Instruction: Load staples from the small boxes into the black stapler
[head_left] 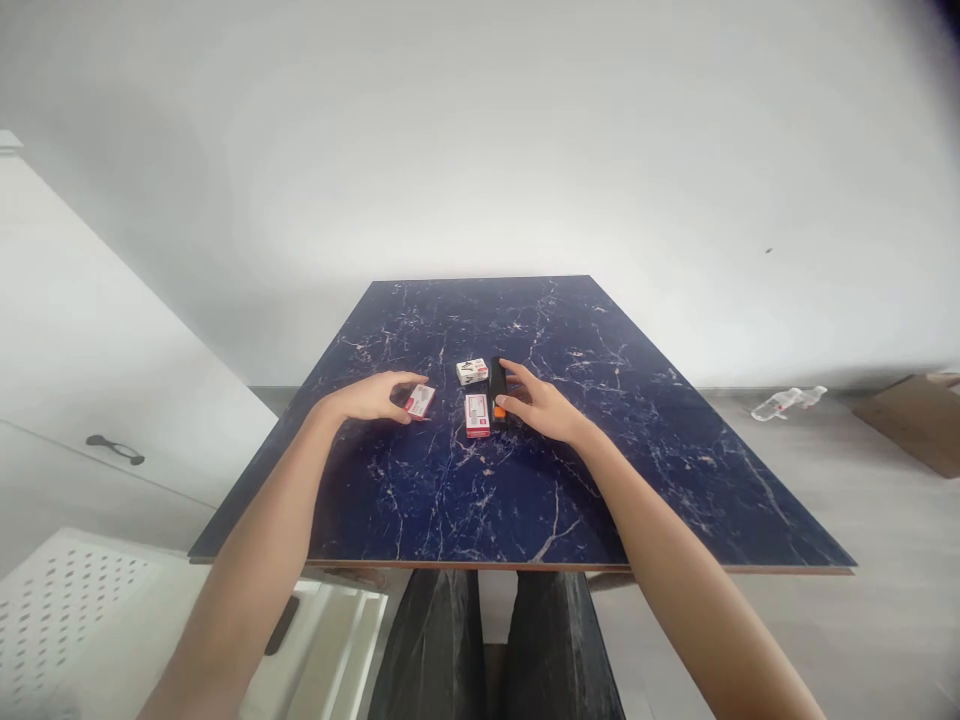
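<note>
My left hand point(369, 396) is closed on a small red and white box point(421, 401), thumb on the near side and fingers on the far side. My right hand point(544, 404) grips a long black stapler point(496, 378) with an orange part at its near end, lying lengthwise; some of it is hidden by the fingers. Just left of the stapler lies a second red and white box point(477, 414). Behind that one sits a white box with black print and a red patch point(472, 372), close to the stapler's far end.
Everything lies on a dark blue marbled tabletop point(480, 510) that reaches back to a white wall. A white cabinet point(90, 380) stands at the left. On the floor at right are clear plastic bottles point(787, 402) and a cardboard box point(911, 422).
</note>
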